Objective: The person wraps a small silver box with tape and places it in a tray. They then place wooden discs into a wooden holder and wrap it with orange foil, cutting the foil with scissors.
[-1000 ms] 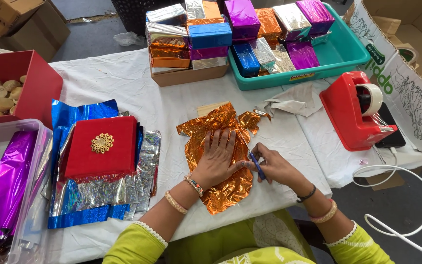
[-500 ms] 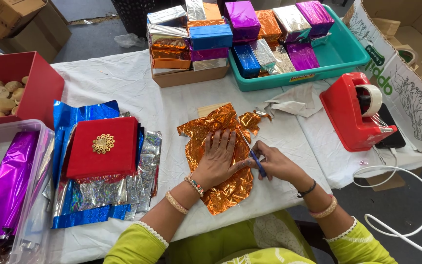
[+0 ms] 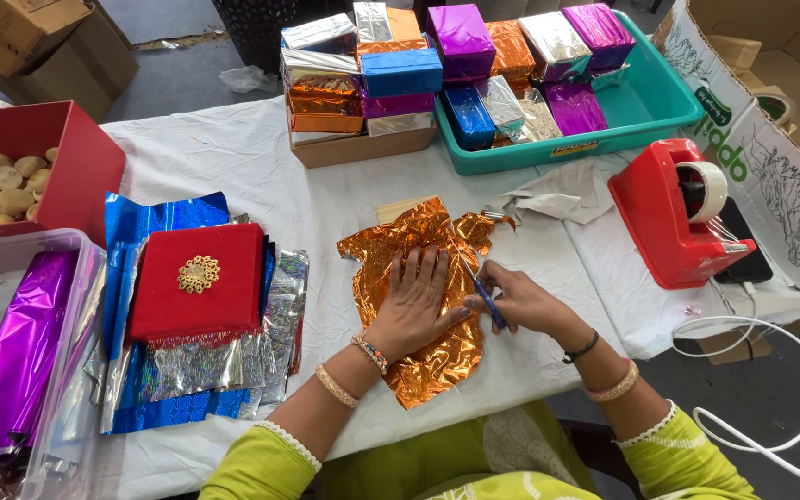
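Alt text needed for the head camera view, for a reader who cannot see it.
A person's left hand presses flat on a crinkled orange foil sheet on a white-covered table while the right hand holds a blue-handled cutter at its edge. Around lie a red box on foil sheets, a red tape dispenser and foil-wrapped boxes in a teal tray.

The foil sheet (image 3: 418,306) under the left hand (image 3: 416,310) was shiny orange, crinkled. The tool (image 3: 490,306) in the right hand (image 3: 522,301) had a blue handle. Left of the hands lay a red box lid (image 3: 198,282) with a gold ornament (image 3: 198,274), on blue foil (image 3: 155,222) and silver patterned foil (image 3: 270,324). Far left, a roll of foil (image 3: 16,356) was purple. Right of the hands stood a red tape dispenser (image 3: 668,218). Beyond them, wrapped boxes (image 3: 400,69) were blue, orange, purple and silver, some in a teal tray (image 3: 659,106). The sleeves (image 3: 261,463) were lime green.
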